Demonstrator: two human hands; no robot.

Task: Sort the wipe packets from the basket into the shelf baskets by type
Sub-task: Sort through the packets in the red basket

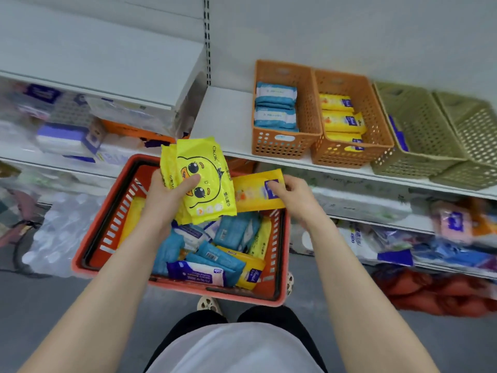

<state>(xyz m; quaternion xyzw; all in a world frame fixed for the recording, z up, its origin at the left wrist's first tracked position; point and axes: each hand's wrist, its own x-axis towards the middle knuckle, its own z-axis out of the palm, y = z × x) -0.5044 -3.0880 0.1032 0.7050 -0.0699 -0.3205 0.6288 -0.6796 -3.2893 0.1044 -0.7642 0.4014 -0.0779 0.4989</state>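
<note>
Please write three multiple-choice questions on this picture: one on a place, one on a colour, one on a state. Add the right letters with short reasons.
1. Where do the shelf's blue packets lie? A. in a green basket. B. in the leftmost orange basket. C. on the floor.
2. What colour are the duck packets in the left hand? A. yellow. B. purple. C. white.
3. What is the right hand doing? A. hanging empty. B. gripping a basket rim. C. holding an orange-yellow packet.
Answers: 1 B, they fill that basket; 2 A, the wrappers are bright yellow; 3 C, its fingers pinch the packet's end.
</note>
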